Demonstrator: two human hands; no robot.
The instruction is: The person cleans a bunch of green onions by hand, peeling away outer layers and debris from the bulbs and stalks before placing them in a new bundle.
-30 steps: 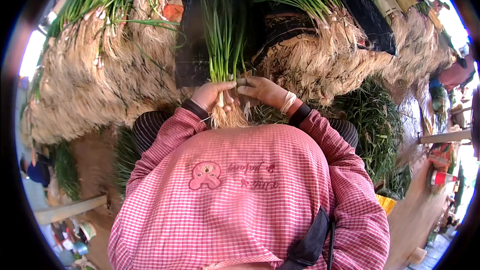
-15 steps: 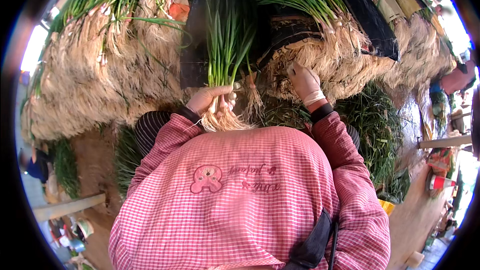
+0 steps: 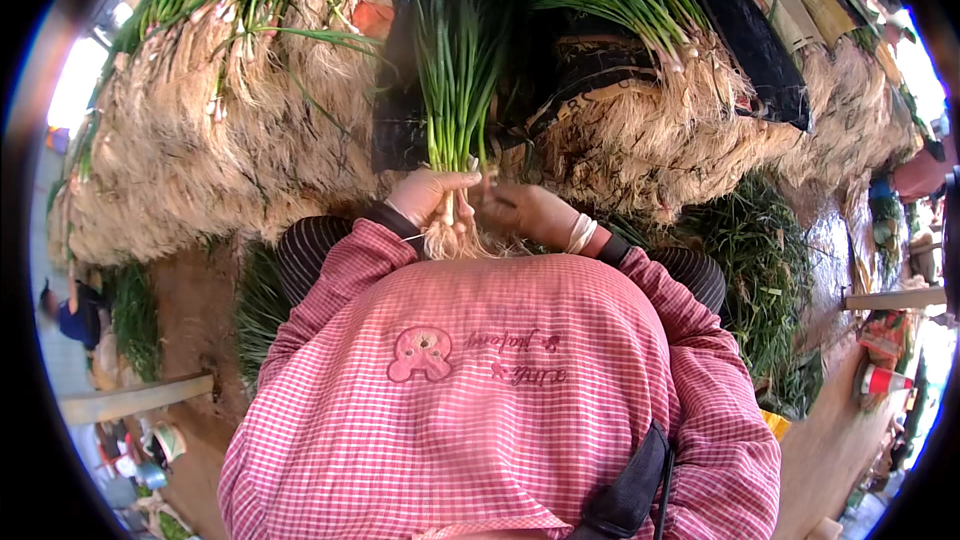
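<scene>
The person sits close up to a big heap of green onions and holds one small bunch of green onions (image 3: pixel 455 90) straight up. The left hand (image 3: pixel 428 195) is wrapped tight around the bunch, low down where the white stalks meet the roots. The right hand (image 3: pixel 525 212) sits just beside it, fingers curled in at the same spot. I cannot tell if that hand grips the stalks or only touches them. The two hands are close together, nearly touching.

The bunch stands in the middle, just in front of the person's pink checked smock (image 3: pixel 480 380). Its pale stringy roots (image 3: pixel 460 240) hang down onto the top edge of the smock.

To do this bit well, I think the left hand should keep its squeeze firm, so no stalk slips out. The white ends should line up level. The right hand should work gently, because the thin leaves bend and snap easily.

Now the counting. There is one bunch in the hands. There are two hands on it. The right wrist has pale bands (image 3: pixel 580 233) on it; I cannot count them for sure. Behind the hands there are two big heaps of onions, a left heap (image 3: pixel 200 130) and a right heap (image 3: pixel 660 130). A dark cloth (image 3: pixel 745 35) lies across the top of the right heap. Loose green leaves (image 3: pixel 760 260) are piled at the person's right side.
</scene>
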